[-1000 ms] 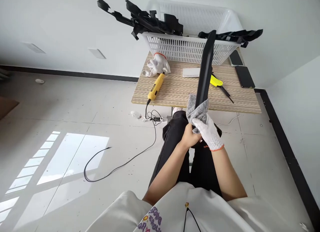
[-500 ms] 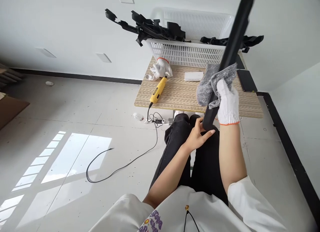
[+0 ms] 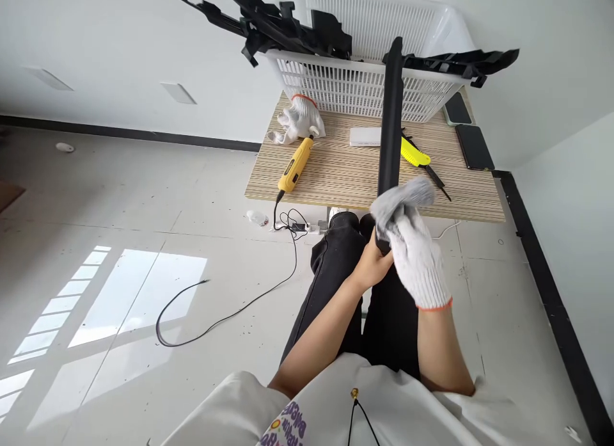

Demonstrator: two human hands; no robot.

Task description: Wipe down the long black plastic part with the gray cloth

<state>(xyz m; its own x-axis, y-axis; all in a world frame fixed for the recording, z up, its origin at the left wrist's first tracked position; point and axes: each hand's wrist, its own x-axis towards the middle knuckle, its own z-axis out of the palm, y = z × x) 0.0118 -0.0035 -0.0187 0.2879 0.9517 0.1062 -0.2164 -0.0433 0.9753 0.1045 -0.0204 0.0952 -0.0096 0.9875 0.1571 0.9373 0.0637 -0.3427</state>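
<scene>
A long black plastic strip (image 3: 391,123) stands nearly upright over my lap, its top in front of the white basket (image 3: 364,91). My bare left hand (image 3: 371,267) grips its lower end. My right hand (image 3: 417,260), in a white knitted glove, presses a grey cloth (image 3: 400,199) around the strip just above the left hand.
A wooden table (image 3: 345,171) ahead carries a yellow power tool (image 3: 293,164), a spare white glove (image 3: 297,121), a yellow-handled knife (image 3: 417,157), a white box (image 3: 364,137) and two phones (image 3: 472,145). Black plastic parts (image 3: 278,30) hang over the basket rim. A black cable (image 3: 230,305) trails across the floor.
The strip has swung back from a rightward tilt to nearly upright and come lower. My right hand with the cloth has slid down the strip to just above my left hand.
</scene>
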